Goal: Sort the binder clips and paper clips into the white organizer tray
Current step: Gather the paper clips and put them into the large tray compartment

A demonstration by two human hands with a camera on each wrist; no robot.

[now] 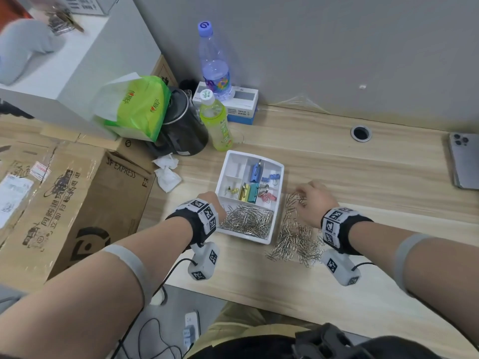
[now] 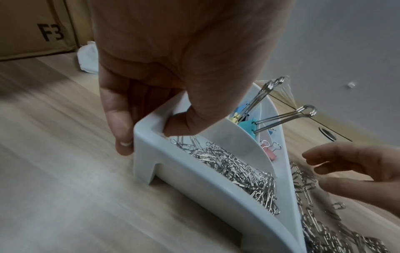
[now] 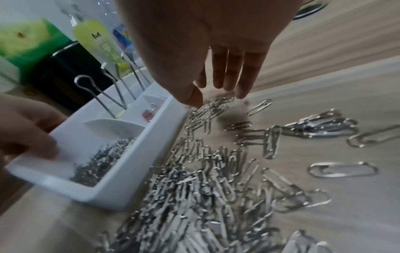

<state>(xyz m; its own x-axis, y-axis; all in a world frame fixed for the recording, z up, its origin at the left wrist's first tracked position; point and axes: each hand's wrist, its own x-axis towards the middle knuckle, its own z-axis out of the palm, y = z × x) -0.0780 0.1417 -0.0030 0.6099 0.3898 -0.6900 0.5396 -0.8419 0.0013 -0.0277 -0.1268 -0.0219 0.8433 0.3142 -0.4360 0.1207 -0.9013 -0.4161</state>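
The white organizer tray [image 1: 278,177] sits mid-desk; its near compartment holds a heap of silver paper clips [image 1: 247,219], and its upper compartments hold coloured binder clips [image 1: 252,189]. My left hand [image 1: 211,200] grips the tray's near-left corner [image 2: 145,130], thumb inside the rim and fingers outside. A loose pile of paper clips [image 1: 298,239] lies on the desk right of the tray. My right hand [image 1: 312,195] hovers over the far end of that pile [image 3: 216,106] with fingers straight and spread, tips just above the clips, holding nothing.
A green drink bottle [image 1: 216,120], a black kettle [image 1: 181,125], a water bottle [image 1: 215,63] on a box and crumpled tissues [image 1: 167,172] stand behind and left of the tray. A cardboard box [image 1: 67,203] is at the left, a phone [image 1: 465,161] at the far right.
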